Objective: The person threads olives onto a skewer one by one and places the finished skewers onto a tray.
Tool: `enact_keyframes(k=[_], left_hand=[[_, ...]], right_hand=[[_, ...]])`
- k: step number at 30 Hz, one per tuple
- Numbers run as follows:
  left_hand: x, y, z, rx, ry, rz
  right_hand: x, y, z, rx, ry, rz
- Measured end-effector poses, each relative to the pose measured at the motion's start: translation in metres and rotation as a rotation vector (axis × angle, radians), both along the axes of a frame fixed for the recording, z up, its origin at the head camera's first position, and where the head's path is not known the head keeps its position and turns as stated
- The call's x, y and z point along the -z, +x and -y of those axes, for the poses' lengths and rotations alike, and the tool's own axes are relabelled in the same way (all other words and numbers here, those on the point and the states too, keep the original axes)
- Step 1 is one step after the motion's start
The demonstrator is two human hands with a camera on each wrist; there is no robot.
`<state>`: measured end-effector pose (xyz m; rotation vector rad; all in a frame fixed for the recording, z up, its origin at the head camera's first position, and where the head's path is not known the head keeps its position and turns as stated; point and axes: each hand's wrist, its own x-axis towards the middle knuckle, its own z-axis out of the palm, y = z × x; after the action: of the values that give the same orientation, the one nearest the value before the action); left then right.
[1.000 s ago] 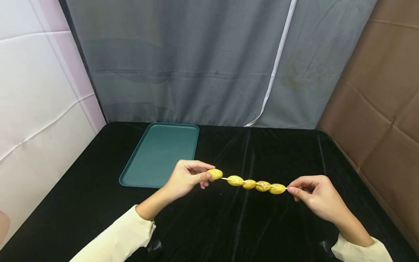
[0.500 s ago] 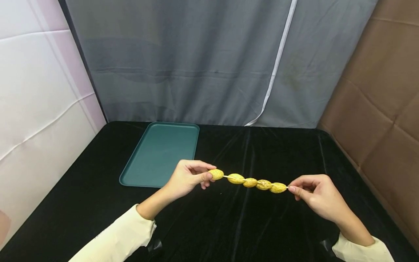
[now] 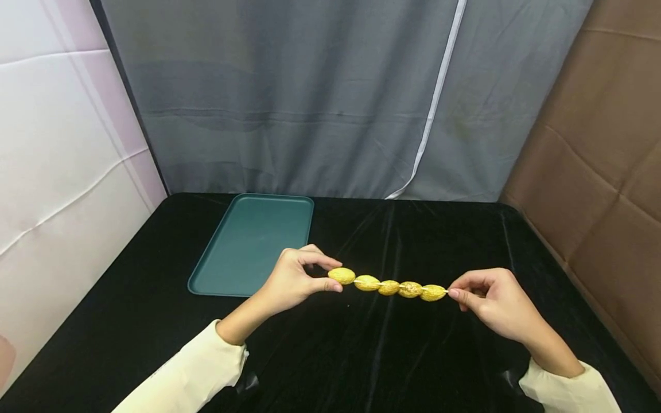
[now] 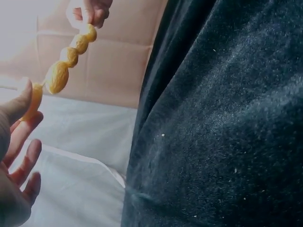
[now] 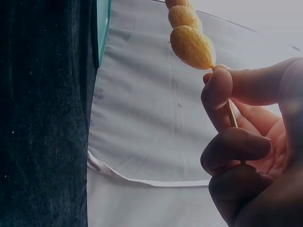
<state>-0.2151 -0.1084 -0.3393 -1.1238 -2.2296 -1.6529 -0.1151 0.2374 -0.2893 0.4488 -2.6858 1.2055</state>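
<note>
Several yellow, wrinkled oval pieces sit in a row on a thin wooden skewer, held nearly level above the table. My right hand pinches the skewer at its right end between thumb and index finger. In the right wrist view the skewer's tail runs down past the curled fingers. My left hand has its thumb and index finger at the outer end of the leftmost yellow oval piece, one on each side. Its other fingers spread apart in the left wrist view. The exact kind of the pieces is unclear.
A dark green tray lies at the back left of the black cloth-covered table. A grey curtain stands behind it, a white panel at the left and a brown panel at the right.
The gap between the leftmost oval piece and its neighbour has narrowed. My right hand has come a little left with the skewer. My left thumb and index finger have spread slightly toward the piece's outer end.
</note>
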Motion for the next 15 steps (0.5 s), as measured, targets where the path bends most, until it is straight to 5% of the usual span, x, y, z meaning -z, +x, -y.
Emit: enact_keyframes(k=[5, 15], left_hand=[[-0.001, -0.002, -0.003, -0.028, -0.018, -0.033], [0.003, -0.004, -0.005, -0.18, -0.138, -0.115]], right_hand=[[0.0, -0.004, 0.004, 0.03, 0.024, -0.003], [0.005, -0.017, 0.008, 0.035, 0.012, 0.015]])
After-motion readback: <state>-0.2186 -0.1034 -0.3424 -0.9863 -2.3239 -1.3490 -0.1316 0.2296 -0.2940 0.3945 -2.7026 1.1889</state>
